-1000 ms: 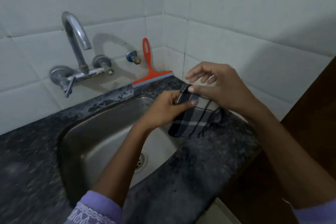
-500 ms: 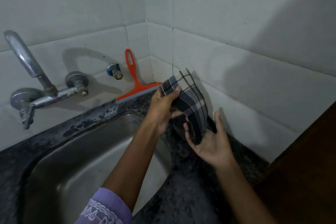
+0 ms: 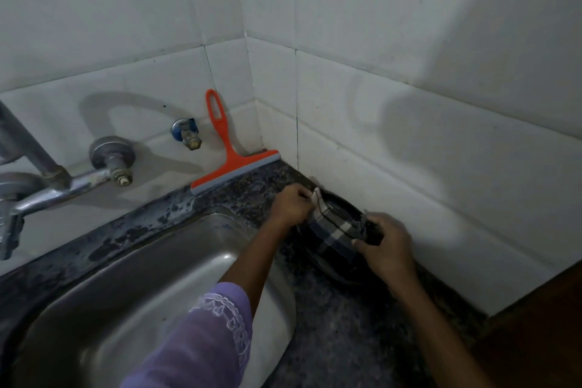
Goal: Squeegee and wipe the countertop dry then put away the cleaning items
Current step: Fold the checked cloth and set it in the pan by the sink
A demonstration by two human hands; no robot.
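A dark checked cloth (image 3: pixel 335 235) lies on the black speckled countertop (image 3: pixel 343 331) against the right-hand tiled wall. My left hand (image 3: pixel 291 205) pinches its far corner. My right hand (image 3: pixel 387 246) grips its near edge, and both hands press it down by the wall. An orange squeegee (image 3: pixel 231 164) leans in the back corner, blade on the counter, handle up against the tiles. Part of the cloth is hidden under my right hand.
A steel sink (image 3: pixel 132 287) fills the lower left, with a chrome tap (image 3: pixel 47 179) and a small wall valve (image 3: pixel 185 132) above it. White tiled walls meet at the corner. A dark wooden panel (image 3: pixel 541 331) bounds the counter at right.
The cloth was held up in the air and folded between both hands; now it is down on the countertop by the right wall, with both hands gripping its ends.
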